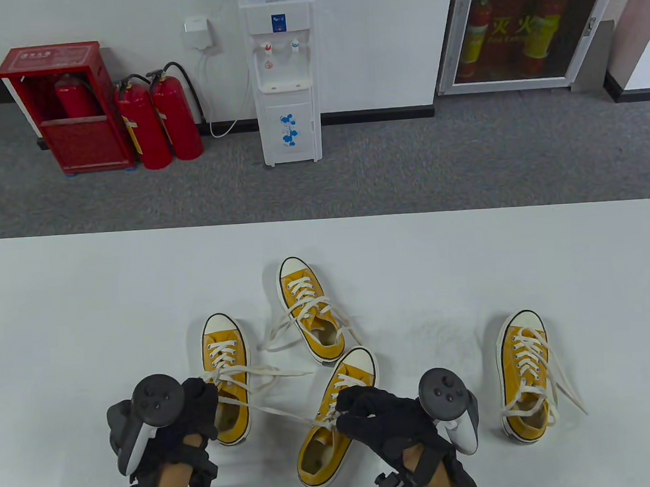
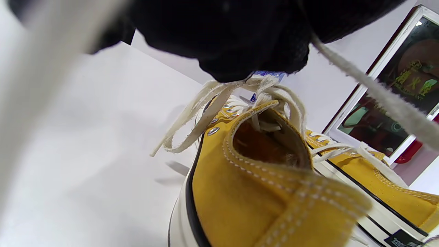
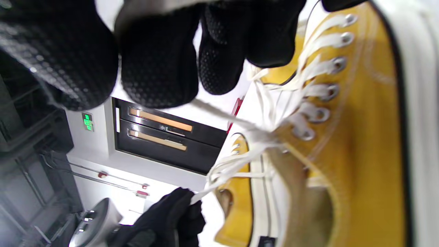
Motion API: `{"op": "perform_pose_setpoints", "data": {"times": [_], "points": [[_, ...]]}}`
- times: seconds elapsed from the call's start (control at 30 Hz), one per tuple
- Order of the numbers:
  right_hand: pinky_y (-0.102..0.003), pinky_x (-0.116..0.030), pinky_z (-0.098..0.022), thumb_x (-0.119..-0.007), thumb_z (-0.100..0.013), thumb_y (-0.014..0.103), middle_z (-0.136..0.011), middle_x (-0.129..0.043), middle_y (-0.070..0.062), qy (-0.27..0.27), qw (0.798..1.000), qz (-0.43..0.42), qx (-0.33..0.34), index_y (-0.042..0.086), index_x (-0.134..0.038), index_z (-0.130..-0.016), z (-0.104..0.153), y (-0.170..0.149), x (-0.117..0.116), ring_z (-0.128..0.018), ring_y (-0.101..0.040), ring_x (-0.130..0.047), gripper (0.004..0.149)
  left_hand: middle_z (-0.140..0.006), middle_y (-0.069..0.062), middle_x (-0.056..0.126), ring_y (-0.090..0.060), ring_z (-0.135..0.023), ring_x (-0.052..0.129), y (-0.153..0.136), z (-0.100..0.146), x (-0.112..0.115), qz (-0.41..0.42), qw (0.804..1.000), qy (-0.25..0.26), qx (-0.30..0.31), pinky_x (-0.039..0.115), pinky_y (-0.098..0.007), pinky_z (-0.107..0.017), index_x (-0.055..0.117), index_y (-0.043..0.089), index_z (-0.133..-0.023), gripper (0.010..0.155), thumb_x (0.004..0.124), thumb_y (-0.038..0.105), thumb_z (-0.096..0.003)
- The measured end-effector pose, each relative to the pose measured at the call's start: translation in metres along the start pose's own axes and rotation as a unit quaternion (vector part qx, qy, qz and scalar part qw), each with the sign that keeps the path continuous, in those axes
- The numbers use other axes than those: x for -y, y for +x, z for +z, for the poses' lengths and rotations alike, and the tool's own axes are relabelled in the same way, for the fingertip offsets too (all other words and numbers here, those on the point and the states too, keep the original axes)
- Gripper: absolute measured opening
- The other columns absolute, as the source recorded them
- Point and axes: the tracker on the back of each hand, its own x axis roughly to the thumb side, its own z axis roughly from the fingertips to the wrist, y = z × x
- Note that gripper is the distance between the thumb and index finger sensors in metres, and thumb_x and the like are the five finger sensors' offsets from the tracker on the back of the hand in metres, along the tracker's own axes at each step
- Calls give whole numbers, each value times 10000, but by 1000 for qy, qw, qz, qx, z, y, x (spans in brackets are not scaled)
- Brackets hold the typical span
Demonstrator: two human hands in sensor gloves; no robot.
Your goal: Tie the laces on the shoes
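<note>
Nearest, the left hand [image 1: 195, 408] sits at the heel opening of the left shoe [image 1: 227, 377], its fingers curled around one end of a lace [image 1: 283, 415]. The right hand [image 1: 379, 416] hovers over the middle shoe [image 1: 336, 425], fingers bent and pinching the other end of that lace, which runs taut between the two hands across the gap between these shoes. In the right wrist view the lace passes under the gloved fingertips [image 3: 219, 65] beside the middle shoe's eyelets. A second loose lace end [image 1: 280, 372] trails right from the left shoe onto the table [image 1: 86, 302]. Well to the right stands a fourth shoe [image 1: 525, 374], its laces hanging loose. Farther back lies another shoe [image 1: 310, 309], laces spilling leftward. Beyond the table stand a water dispenser [image 1: 285, 81] and red extinguishers [image 1: 158, 119].
</note>
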Motion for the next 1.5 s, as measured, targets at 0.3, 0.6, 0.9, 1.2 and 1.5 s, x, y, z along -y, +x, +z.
{"op": "perform_pose_setpoints", "data": {"times": [0.3,0.6,0.9,1.2,1.5], "points": [[-774,-321,-673,-894,-415,475,-1008,-807,-67,74,989,-121,29,120,-942,-740,-12,6,-20,-1043,-445,-640,484,-538,37,1000,-116,-135,971,0,0,0,6,1000,-1,3,892,-455,-276,902,287,-703,387,700,559,-516],[-723,-473,-681,-882,-439,318,-1048,-642,-105,43,995,-68,50,114,-784,-921,-13,-2,-27,-815,-307,-874,532,-544,34,1000,-115,-135,970,11,6,-5,73,996,3,48,891,-455,-275,898,286,-713,389,701,559,-517],[-549,-706,-569,-854,-431,239,-1024,-614,-101,-33,996,62,56,112,-782,-910,-10,-2,-25,-582,-172,-925,501,-622,21,1002,-118,-150,967,44,24,-17,246,952,-35,180,888,-456,-287,878,277,-765,397,721,541,-513],[-496,-718,-513,-829,-432,202,-1025,-539,-116,-16,991,123,53,91,-720,-951,-12,5,-39,-543,-167,-862,541,-671,9,1016,-130,-188,981,94,50,-31,346,884,-103,298,883,-463,-318,887,280,-785,390,749,519,-510],[-533,-638,-574,-824,-398,151,-1001,-563,-81,18,966,234,113,154,-818,-911,-4,20,-58,-543,-182,-806,512,-684,7,1007,-132,-211,985,132,48,-25,311,892,-119,307,880,-466,-335,874,280,-801,394,754,511,-505]]}}
